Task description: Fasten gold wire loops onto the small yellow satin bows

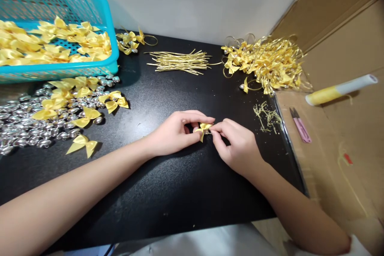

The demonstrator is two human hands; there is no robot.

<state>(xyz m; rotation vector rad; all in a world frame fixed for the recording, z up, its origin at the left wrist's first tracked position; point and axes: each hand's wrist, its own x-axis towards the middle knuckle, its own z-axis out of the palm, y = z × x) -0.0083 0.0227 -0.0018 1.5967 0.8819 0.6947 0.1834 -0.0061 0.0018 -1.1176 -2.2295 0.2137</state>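
My left hand (177,132) pinches a small yellow ribbon bow (204,127) between thumb and fingers, just above the black tabletop. Close against the bow's right side, my right hand (235,140) has thumb and forefinger pressed together on a thin piece that looks like gold wire; the fingertips hide most of it. Gold twist ties (180,62) lie in a loose bundle beyond my hands. To the left, several yellow bows (85,117) rest on and beside a spread of shiny silver beads (42,128).
A turquoise basket (112,40) of yellow bows stands at the back left. Finished-looking bows with wire loops (267,64) are heaped at the back right. Wire scraps (267,117) lie near the right edge; pink-handled snips (301,126) and a yellow-and-white roll (340,90) lie on cardboard beyond.
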